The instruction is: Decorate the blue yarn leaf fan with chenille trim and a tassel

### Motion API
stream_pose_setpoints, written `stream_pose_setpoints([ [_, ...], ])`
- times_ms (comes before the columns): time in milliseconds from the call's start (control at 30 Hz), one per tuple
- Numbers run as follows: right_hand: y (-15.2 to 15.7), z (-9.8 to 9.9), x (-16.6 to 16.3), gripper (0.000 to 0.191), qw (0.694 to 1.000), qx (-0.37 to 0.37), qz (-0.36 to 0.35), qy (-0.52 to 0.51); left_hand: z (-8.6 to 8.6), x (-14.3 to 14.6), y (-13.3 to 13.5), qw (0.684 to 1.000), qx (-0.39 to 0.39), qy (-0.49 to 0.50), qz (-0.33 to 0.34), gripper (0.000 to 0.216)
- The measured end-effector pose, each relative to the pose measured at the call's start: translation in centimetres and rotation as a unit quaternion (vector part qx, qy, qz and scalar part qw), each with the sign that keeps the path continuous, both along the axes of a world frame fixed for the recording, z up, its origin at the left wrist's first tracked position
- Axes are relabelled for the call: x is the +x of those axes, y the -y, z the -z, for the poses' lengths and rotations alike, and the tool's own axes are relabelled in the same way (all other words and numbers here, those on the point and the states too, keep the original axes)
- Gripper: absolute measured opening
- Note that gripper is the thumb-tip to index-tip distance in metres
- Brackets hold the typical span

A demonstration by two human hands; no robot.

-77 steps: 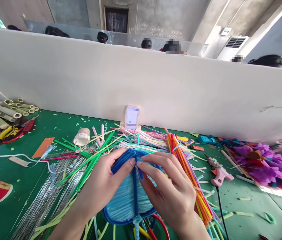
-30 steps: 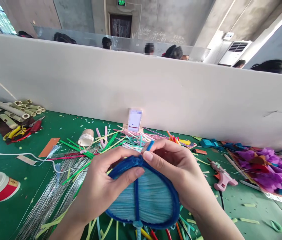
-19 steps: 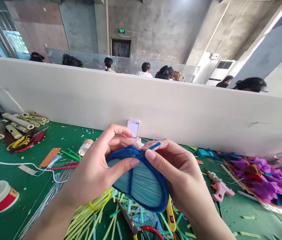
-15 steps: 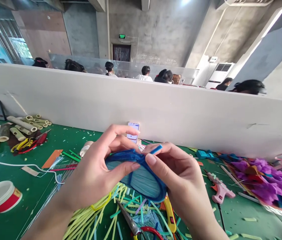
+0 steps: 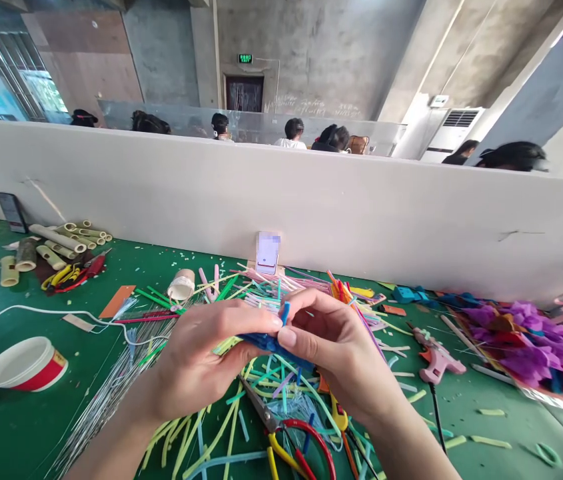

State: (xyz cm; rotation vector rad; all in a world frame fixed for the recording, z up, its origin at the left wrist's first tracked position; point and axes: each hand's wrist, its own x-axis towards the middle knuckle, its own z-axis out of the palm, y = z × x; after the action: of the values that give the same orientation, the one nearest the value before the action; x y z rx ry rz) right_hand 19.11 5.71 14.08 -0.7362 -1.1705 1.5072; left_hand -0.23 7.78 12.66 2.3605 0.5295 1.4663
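My left hand [image 5: 204,350] and my right hand [image 5: 338,347] meet over the middle of the table, both closed on a blue craft piece [image 5: 266,343] with a dark blue rim. It is held nearly edge-on, so its flat face is mostly hidden. A short blue strip end [image 5: 286,312] sticks up between the thumb and finger of my right hand. Below the hands lie open scissors [image 5: 281,427] with red and yellow handles and a yellow tool [image 5: 338,415], probably a utility knife. Loose yellow-green strips [image 5: 181,433] and other coloured strips spread around them.
A paper cup [image 5: 24,365], bamboo pieces [image 5: 61,243] and pliers [image 5: 74,275] lie on the left. At right are a pink glue gun [image 5: 436,360] and purple craft material [image 5: 526,340]. A phone [image 5: 268,252] leans on the white partition [image 5: 361,213]; people sit beyond.
The blue piece has tilted from showing its pale teal face to nearly edge-on. My left fingers have come down onto it. The strip end now points upward, and the view has dipped toward the table.
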Motion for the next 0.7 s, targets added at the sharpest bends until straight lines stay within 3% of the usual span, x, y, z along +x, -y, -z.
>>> stream_pose_setpoints([
  [133, 0.2, 0.4, 0.1, 0.023, 0.996, -0.066, -0.060, -0.013, 0.6, 0.0, 0.4, 1.000, -0.024, -0.002, -0.003, 0.044],
  [233, 0.5, 0.5, 0.1, 0.028, 0.995, -0.076, -0.055, -0.018, 1.2, -0.1, 0.8, 0.996, -0.087, 0.013, -0.013, 0.049],
  [333, 1.2, 0.7, -0.2, 0.030, 0.999, -0.024, -0.016, -0.016, 1.7, -0.3, 0.9, 0.987, -0.154, 0.042, -0.006, 0.059],
  [400, 1.7, 1.0, -0.5, 0.020, 0.999, 0.028, 0.025, 0.023, 1.8, -0.4, 1.0, 0.984, -0.171, 0.056, 0.005, 0.055],
  [467, 2.1, 1.4, -0.9, 0.010, 0.990, 0.085, 0.080, 0.078, 1.9, -0.6, 1.0, 0.984, -0.168, 0.055, 0.010, 0.048],
  [567, 2.5, 1.9, -1.3, 0.013, 0.964, 0.165, 0.155, 0.140, 2.0, -0.7, 1.0, 0.987, -0.156, 0.049, -0.005, 0.044],
  [700, 2.6, 2.4, -1.1, 0.017, 0.943, 0.214, 0.165, 0.193, 1.8, -0.8, 0.8, 0.991, -0.124, 0.013, -0.055, 0.039],
])
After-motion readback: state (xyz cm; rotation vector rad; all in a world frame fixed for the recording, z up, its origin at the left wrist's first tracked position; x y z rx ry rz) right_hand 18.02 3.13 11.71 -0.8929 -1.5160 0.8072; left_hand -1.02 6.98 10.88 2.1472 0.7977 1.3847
